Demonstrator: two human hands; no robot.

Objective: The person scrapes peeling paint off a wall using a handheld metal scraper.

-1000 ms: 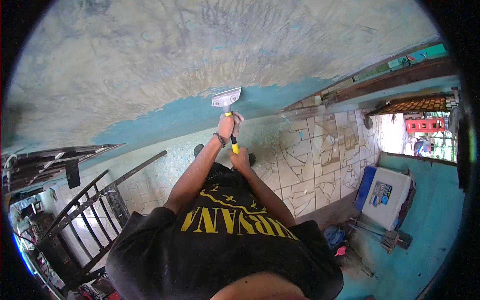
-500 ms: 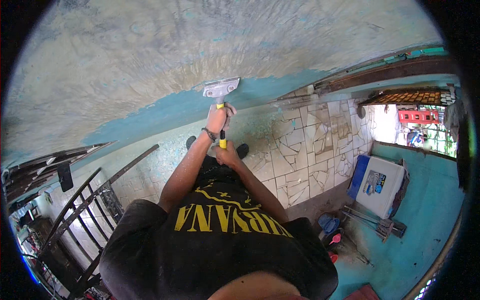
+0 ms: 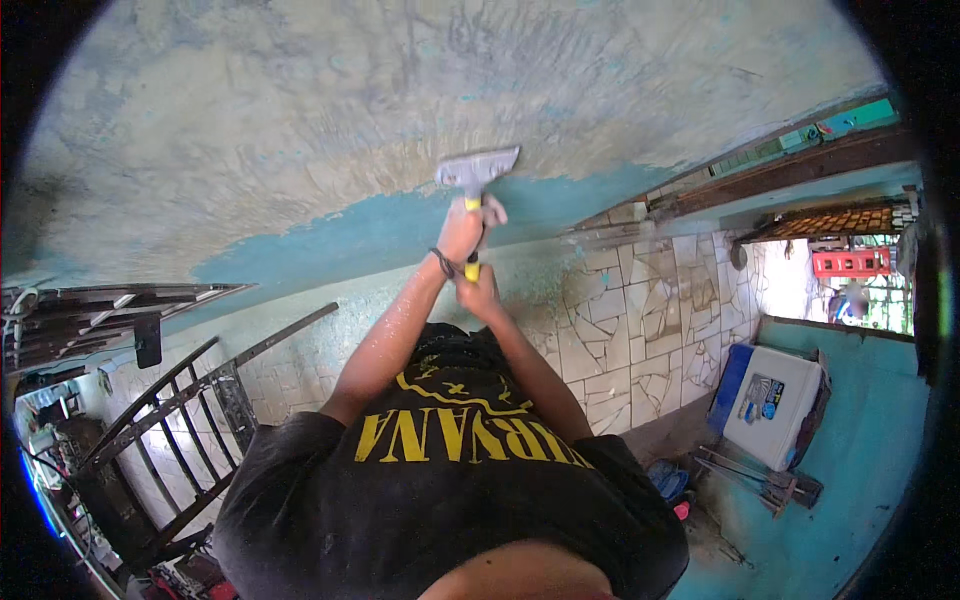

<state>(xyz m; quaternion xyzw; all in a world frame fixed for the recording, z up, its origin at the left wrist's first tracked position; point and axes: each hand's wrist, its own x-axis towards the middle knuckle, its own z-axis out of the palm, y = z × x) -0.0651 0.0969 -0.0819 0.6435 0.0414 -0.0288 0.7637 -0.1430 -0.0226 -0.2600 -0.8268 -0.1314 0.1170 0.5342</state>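
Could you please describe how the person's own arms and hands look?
The left hand and right hand are gloveless. Short black sleeves leave both forearms bare. A dark bracelet circles the left wrist, and pale specks dot that forearm.

Wide grey scraper, yellow-banded handle, blade end up, slightly tilted, at patchy grey-and-blue wall

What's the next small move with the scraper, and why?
I'd probably draw the scraper slightly toward the body, to meet the ragged edge of the blue paint. Its head appears to lie over the bare grey wall, with blue just below, and the left hand and right hand both grip the handle.
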